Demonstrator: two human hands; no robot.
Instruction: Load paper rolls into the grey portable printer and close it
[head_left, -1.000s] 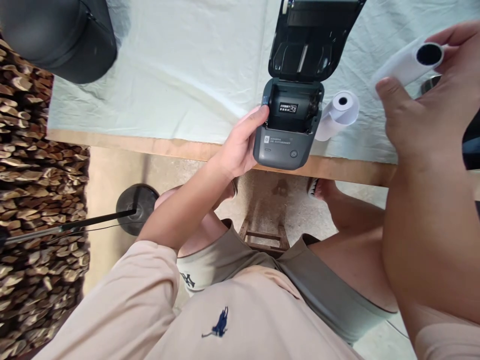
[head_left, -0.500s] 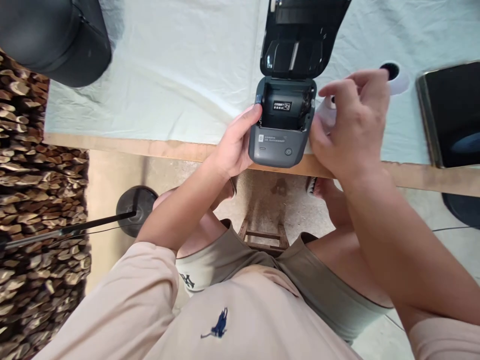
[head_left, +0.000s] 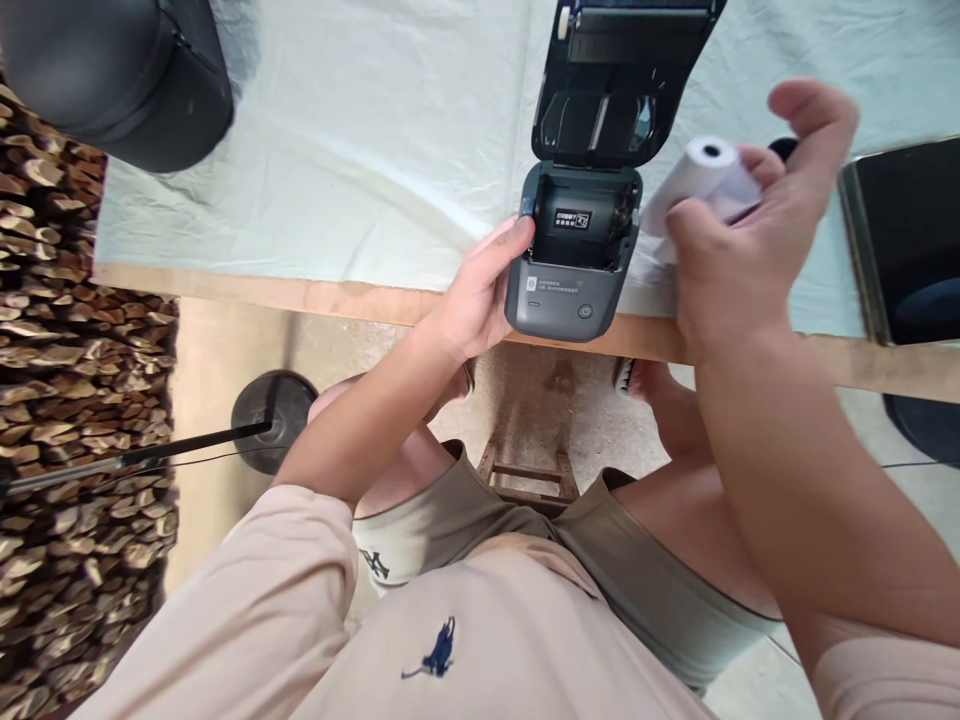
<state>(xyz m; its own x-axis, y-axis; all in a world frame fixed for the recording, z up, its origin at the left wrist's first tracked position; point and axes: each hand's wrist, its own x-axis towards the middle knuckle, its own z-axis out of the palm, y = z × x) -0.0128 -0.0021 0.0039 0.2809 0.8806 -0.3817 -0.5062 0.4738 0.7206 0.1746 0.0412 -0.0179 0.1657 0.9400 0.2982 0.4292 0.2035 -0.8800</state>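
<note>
A dark grey label printer [head_left: 564, 297] sits at the table's front edge, its lid [head_left: 622, 90] flipped up and back. Its paper bay shows a small printed sticker and no roll. My left hand [head_left: 484, 285] grips the printer's left side, thumb on the rim of the bay. To the right of the printer, my right hand [head_left: 750, 230] holds a white paper roll [head_left: 694, 180] between thumb and fingers, with the dark core end facing up. The index finger is raised away from the roll. Behind this hand a dark round opening of another object is mostly hidden.
A black cylindrical bag [head_left: 142, 85] stands at the table's back left. At the right lies a black-screened device [head_left: 911, 240]. Pale cloth [head_left: 360, 130] covers the wooden-edged table [head_left: 337, 300]. Stacked firewood [head_left: 82, 430] and a black round stand base [head_left: 274, 415] are at the left.
My right hand has moved right and up, lifting and tilting the white roll so more of it shows. The printer and left hand have shifted slightly right in view.
</note>
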